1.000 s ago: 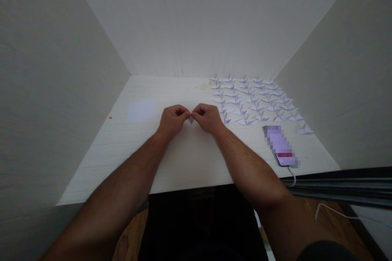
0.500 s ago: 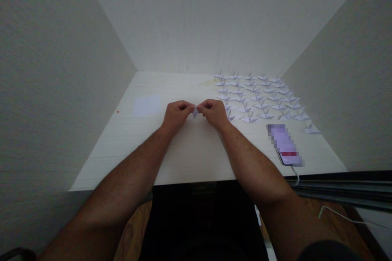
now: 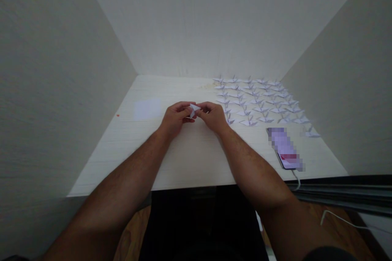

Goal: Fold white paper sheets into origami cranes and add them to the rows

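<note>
A small folded piece of pale paper (image 3: pixel 193 109) is held just above the middle of the white table (image 3: pixel 190 159). My left hand (image 3: pixel 175 117) pinches its left side and my right hand (image 3: pixel 212 116) pinches its right side, fingertips nearly touching. Both hands are closed round it, and most of the paper is hidden by the fingers. Several finished paper cranes (image 3: pixel 257 102) stand in rows to the right of my right hand.
A flat square sheet of pale paper (image 3: pixel 147 109) lies left of my hands. A phone (image 3: pixel 285 148) with a white cable (image 3: pixel 337 216) lies at the right front. White walls close the table on three sides. A small red speck (image 3: pixel 118 115) sits near the left wall.
The folded paper has been turned and lifted a little between my fingertips, so more of it shows now. My hands stay together in the same place.
</note>
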The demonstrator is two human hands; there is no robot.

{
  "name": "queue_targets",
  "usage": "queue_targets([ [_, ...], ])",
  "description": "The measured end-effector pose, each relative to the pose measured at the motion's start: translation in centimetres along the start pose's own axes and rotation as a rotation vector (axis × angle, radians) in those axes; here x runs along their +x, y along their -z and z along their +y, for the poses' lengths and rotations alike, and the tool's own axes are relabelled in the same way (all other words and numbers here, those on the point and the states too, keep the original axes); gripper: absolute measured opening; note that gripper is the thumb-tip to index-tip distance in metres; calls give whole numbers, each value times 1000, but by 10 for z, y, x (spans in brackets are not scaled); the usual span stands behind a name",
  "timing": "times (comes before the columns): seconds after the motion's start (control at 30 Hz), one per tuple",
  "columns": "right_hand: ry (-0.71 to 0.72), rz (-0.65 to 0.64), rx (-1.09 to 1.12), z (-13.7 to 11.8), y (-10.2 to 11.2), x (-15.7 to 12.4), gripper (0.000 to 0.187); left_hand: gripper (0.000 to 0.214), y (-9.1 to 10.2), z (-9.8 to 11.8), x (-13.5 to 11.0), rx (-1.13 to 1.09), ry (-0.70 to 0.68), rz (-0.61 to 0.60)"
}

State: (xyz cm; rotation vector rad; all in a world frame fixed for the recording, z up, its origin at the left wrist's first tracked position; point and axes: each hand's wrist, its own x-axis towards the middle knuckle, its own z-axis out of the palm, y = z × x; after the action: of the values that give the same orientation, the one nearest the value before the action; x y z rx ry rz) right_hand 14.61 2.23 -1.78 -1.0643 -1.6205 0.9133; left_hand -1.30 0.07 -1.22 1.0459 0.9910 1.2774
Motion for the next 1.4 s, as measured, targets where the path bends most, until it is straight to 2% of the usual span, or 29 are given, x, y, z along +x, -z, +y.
queue_targets([
  [0.1, -8, -17, 28, -3, 0, -2, 25, 32, -1, 2, -1, -14, 3, -15],
  [0.23, 23, 35, 24, -3, 1, -2, 20, 30, 0, 4, -2, 0, 18, -29],
  [0.43, -54, 39, 12, 0, 2, 0, 26, 30, -1, 3, -2, -30, 71, -79],
  [0.6, 52, 185, -24, -1, 0, -2, 15, 33, -1, 0, -1, -40, 101, -28],
  [0.77, 148, 125, -92, -2, -2, -4, 7, 33, 1, -2, 2, -63, 73, 0],
  [0.9, 182, 81, -119, -2, -1, -5, 21, 31, 1, -3, 3, -62, 48, 17],
  [1.0, 193, 72, -135, -2, -1, -5, 24, 32, 1, -3, 3, -76, 36, 22],
  [1.27, 131, 56, -157, -3, -1, -4, 12, 33, 0, -3, 2, -44, 23, 15],
  [1.4, 176, 91, -198, -4, 0, -3, 8, 34, 0, -2, 2, -33, -4, 40],
])
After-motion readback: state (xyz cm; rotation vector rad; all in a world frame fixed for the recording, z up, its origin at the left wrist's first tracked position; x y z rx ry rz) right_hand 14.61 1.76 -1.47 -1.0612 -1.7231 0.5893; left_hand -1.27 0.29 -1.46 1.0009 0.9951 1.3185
